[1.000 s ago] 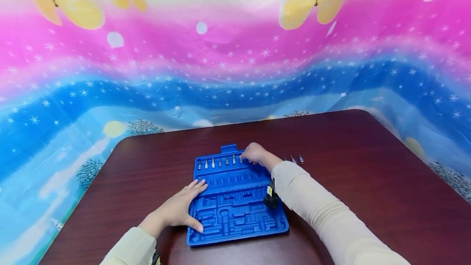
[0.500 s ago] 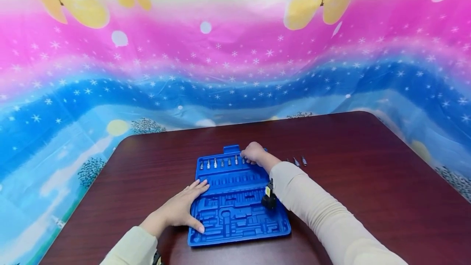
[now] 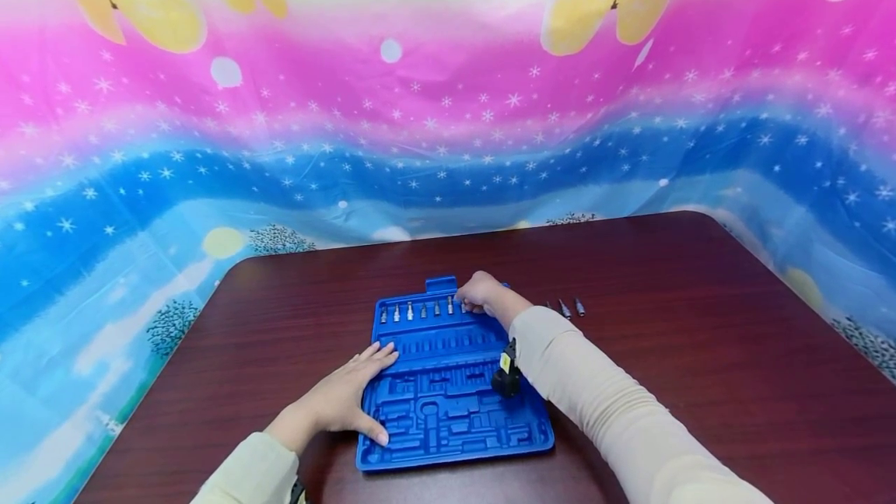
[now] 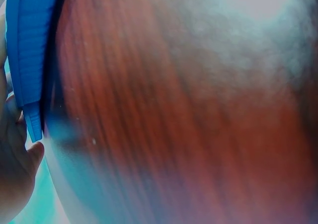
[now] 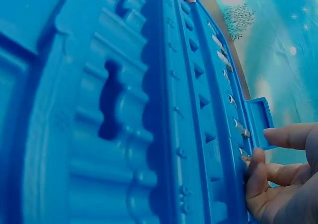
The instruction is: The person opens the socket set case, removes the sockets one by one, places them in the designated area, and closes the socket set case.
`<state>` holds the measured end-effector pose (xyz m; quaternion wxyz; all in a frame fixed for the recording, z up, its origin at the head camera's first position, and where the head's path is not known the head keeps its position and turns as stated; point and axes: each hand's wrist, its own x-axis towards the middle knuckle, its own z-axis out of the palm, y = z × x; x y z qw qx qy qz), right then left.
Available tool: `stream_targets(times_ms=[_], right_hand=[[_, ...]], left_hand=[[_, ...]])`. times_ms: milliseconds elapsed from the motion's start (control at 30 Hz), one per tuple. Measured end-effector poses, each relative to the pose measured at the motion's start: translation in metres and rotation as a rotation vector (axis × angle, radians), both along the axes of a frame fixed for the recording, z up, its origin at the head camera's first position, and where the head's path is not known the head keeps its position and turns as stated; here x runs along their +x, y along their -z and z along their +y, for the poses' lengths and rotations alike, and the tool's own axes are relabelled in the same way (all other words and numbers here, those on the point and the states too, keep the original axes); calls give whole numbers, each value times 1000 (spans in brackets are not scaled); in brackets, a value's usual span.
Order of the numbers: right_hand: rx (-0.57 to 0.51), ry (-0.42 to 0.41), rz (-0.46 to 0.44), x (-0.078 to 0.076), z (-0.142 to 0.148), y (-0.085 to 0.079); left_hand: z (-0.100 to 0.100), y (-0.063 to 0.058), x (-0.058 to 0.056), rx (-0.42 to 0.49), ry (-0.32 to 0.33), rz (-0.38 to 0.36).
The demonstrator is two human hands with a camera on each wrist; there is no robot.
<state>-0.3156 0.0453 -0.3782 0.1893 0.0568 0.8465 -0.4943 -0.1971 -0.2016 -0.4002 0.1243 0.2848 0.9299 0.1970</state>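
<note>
An open blue plastic tool case (image 3: 455, 453) lies on the table, with a row of metal socket bits (image 3: 410, 311) in its far half. My left hand (image 3: 341, 391) rests spread on the case's left edge, thumb over the near half and fingertips over the far half. At the right end of the row, my right hand (image 3: 484, 294) has bent fingers at a socket bit (image 5: 243, 155). In the right wrist view its thumb tip meets that bit, while the index finger reaches over the blue latch tab (image 5: 258, 119). The left wrist view catches the case's side (image 4: 32, 50) and part of the left hand.
Several loose socket bits (image 3: 579, 307) lie on the dark red wooden table (image 3: 700, 348), right of the case and partly behind the right forearm. Moulded recesses (image 3: 448, 411) fill the case's near half. A printed curtain (image 3: 448, 115) hangs behind the table.
The right hand stays at the end of the bit row with only slight movement, its wrist shifting a little left. The left hand keeps its place on the case. The head view has shifted slightly.
</note>
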Motion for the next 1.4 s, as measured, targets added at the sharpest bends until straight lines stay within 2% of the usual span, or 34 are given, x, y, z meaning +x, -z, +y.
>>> stream_targets(times_ms=[533, 733, 867, 1100, 1400], right_hand=[[-13, 21, 23, 3, 0, 0], [-71, 30, 42, 3, -1, 2], [-95, 37, 58, 4, 0, 3], [-78, 17, 119, 7, 4, 5], [-208, 116, 125, 11, 8, 12]], left_hand=[[0, 1, -1, 10, -1, -9], [0, 3, -1, 7, 0, -1], [0, 3, -1, 8, -4, -1], [1, 2, -1, 4, -17, -6], [1, 4, -1, 3, -22, 0]])
